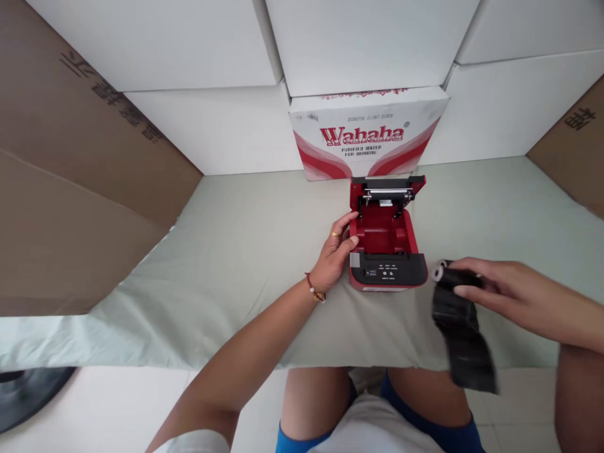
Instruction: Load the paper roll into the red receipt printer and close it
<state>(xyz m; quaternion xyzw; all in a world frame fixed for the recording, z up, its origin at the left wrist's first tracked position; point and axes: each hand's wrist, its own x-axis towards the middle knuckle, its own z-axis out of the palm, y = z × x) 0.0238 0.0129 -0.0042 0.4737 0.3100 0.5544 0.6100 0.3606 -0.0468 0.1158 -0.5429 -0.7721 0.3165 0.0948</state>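
A small red and black printer [385, 236] stands on the table with its lid tipped open toward the back, and its red inner bay has nothing in it. My left hand [336, 251] grips the printer's left side, thumb on the rim and fingers curled against the wall. To the right of the printer, my right hand [500, 290] holds a black ribbon roll [460, 327] by its white-cored end. A length of black film hangs from the roll past the table's front edge.
A pale green cloth covers the table [236, 264]. A Wahaha water carton [368, 135] stands right behind the printer, with white boxes [368, 44] stacked at the back. Brown cardboard [70, 182] walls the left side and the right corner [573, 151]. My knees show below the table edge.
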